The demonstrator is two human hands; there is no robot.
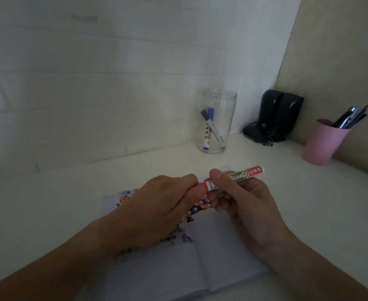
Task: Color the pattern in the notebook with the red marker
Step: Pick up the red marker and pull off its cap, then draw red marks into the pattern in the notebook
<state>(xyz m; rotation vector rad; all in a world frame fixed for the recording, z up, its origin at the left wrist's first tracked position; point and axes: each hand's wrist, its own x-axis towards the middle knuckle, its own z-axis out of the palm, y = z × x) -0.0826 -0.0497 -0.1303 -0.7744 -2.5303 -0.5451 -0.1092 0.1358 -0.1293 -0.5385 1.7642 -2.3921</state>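
Gripping red marker (230, 178): left hand (159, 205) on cap end; right hand (241, 198) on barrel; above notebook (222, 246).

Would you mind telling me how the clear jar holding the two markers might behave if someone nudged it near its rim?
The clear jar looks tall and narrow, so it may tip. It seems thin plastic, probably light, so it may slide instead. The markers lean loosely inside and would likely rattle.

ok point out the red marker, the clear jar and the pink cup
red marker (239, 175), head view, on the printed barrel
clear jar (222, 101), head view, on its upper wall
pink cup (322, 144), head view, on its side wall
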